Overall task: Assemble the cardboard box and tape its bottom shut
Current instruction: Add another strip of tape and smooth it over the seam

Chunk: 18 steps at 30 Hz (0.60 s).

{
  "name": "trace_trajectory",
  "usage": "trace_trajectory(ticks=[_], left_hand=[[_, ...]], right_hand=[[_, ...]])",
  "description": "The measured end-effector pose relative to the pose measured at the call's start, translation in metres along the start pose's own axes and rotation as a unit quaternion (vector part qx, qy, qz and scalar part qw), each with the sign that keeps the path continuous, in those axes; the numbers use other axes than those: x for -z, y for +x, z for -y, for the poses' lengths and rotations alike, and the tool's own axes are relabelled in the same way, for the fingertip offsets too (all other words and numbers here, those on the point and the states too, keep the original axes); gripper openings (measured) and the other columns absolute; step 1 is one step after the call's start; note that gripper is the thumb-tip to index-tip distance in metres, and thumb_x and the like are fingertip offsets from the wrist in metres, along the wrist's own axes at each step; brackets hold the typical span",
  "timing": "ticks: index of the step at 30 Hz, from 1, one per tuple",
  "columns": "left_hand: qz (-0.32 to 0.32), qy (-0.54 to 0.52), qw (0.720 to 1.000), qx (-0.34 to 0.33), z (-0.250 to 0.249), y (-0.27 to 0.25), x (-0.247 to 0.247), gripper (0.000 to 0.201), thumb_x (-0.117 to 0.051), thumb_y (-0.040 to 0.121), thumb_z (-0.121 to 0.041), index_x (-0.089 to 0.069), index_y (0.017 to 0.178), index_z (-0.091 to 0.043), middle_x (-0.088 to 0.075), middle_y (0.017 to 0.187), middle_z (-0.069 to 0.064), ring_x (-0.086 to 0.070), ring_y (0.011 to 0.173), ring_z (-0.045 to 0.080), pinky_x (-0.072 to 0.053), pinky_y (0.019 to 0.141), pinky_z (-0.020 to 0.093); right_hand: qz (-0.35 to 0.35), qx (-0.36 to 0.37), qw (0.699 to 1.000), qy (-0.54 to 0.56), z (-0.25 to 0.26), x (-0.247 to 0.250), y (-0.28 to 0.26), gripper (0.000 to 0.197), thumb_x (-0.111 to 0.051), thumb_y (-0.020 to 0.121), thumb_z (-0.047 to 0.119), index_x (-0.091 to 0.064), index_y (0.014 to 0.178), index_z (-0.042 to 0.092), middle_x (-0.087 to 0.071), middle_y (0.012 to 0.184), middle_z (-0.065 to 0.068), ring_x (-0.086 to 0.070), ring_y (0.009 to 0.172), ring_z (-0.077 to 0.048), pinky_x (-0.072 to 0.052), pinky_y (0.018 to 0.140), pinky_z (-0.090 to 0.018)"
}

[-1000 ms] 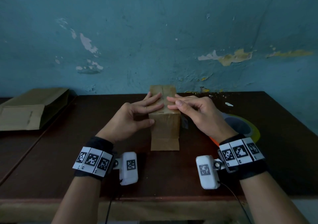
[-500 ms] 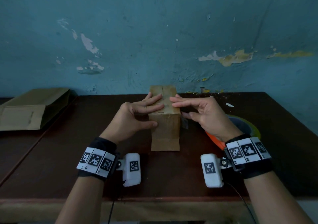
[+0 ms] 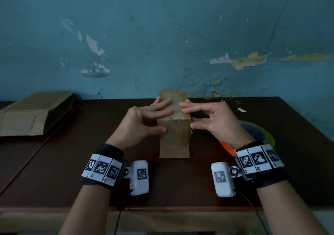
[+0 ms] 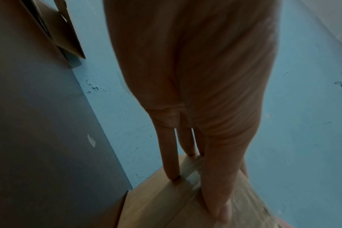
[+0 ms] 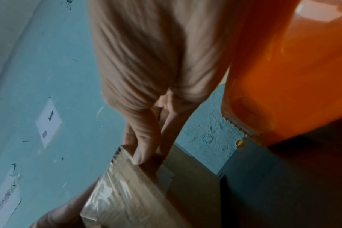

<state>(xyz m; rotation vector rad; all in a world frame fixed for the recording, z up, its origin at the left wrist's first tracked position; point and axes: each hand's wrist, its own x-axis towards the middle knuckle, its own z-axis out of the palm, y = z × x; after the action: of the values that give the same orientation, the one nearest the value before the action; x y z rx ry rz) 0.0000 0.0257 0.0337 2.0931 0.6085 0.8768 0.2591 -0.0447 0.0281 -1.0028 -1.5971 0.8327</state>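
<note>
Cardboard box (image 3: 174,131) stands near the middle of the desk (image 3: 54,162), closer to the far edge than the near one, with its taped bottom facing up. One flap lies flat on the desk on the near side of the box. A wide bare strip of desk runs between that flap and the near edge, and there is more bare room to the left.

The left hand (image 3: 142,124) lies on the left part of the box top. Its fingers (image 3: 162,106) are straight and close together, flat on the tape (image 3: 176,108), and its thumb presses the near side of the box. The right hand (image 3: 215,121) is at the right top edge. Its fingers are a little curled, with the thumb and fingertips near the edge and a small gap between them.

The right wrist view shows the thumb (image 5: 144,145) on the shiny tape end at the box edge, and an orange tape tool (image 5: 287,74) close behind the hand. The head view shows only a bit of that tool, with a tape roll (image 3: 260,131) beside it. Flat cardboard (image 3: 30,115) lies at the far left. A blue wall (image 3: 162,36) stands just behind the far edge.
</note>
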Motion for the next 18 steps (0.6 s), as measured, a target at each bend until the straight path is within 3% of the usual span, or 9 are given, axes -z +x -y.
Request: trace_trajectory(ticks=[9,18], left_hand=[[0.003,0.016,1.0,-0.001,-0.0003,0.0007,0.0001,0.059,-0.084,0.076,0.001,-0.068,0.13,-0.016,-0.053,0.15,-0.012,-0.027,0.151,0.005,-0.024,0.125,0.037],[0.005,0.024,1.0,-0.009,0.0011,0.0021,-0.0003,0.059,-0.084,0.076,0.0,-0.068,0.13,-0.017,-0.053,0.15,-0.01,-0.027,0.152,0.007,-0.025,0.124,0.032]], right_hand=[[-0.017,0.005,0.999,-0.047,0.002,-0.0018,0.0001,0.044,-0.086,0.073,-0.006,-0.075,0.115,0.005,-0.072,0.129,-0.002,-0.054,0.137,-0.008,-0.058,0.098,-0.037],[-0.037,0.002,0.996,-0.083,0.0048,-0.0053,0.0011,0.04,-0.088,0.071,-0.002,-0.077,0.108,0.007,-0.074,0.125,0.0,-0.06,0.13,-0.005,-0.061,0.091,-0.031]])
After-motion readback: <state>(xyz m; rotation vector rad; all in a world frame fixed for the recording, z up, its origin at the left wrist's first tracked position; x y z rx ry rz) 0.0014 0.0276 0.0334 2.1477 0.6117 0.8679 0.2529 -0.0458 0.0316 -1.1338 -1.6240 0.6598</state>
